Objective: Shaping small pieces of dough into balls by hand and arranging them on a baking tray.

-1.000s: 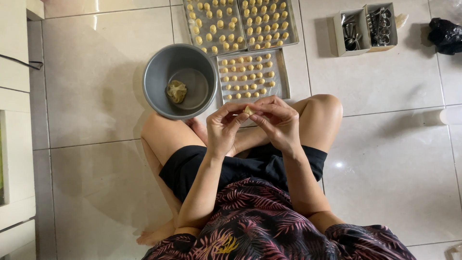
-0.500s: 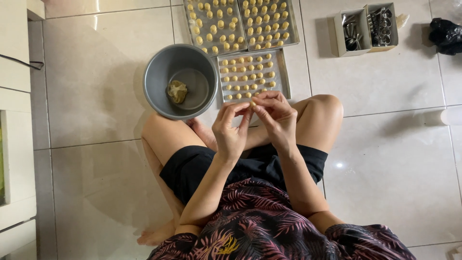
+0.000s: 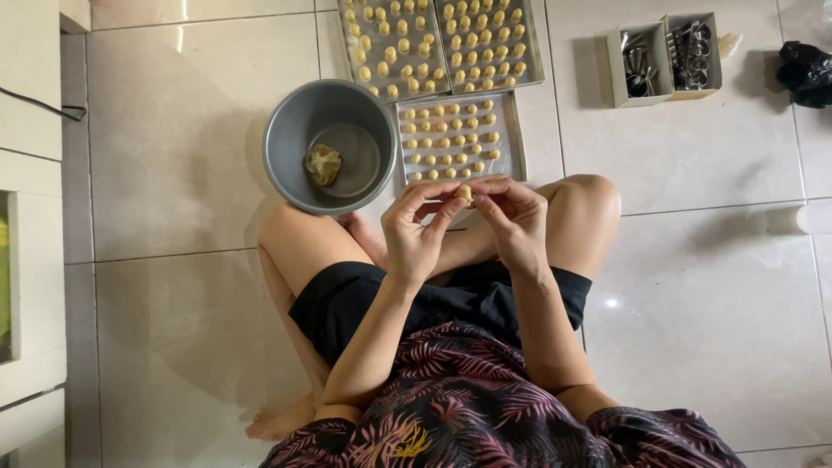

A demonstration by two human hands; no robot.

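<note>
Above the near edge of the closest baking tray [image 3: 513, 143], a seated person's left hand [image 3: 416, 238] and right hand [image 3: 518, 227] pinch a small dough ball [image 3: 465, 192] between fingertips, a piece that looks light, soft and easily squashed, best held gently at its sides.

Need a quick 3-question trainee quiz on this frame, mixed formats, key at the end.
1. True or false: the grey bowl holds only a small lump of dough.
2. What do the left hand and right hand pinch between their fingertips? A) a metal cutter B) a small dough ball C) a spoon
3. How many baking trays with dough pieces lie on the floor in front of the person?

Key
1. True.
2. B; both hands hold it just over the near edge of the nearest tray.
3. Three: the nearest tray plus two trays side by side beyond it.
</note>
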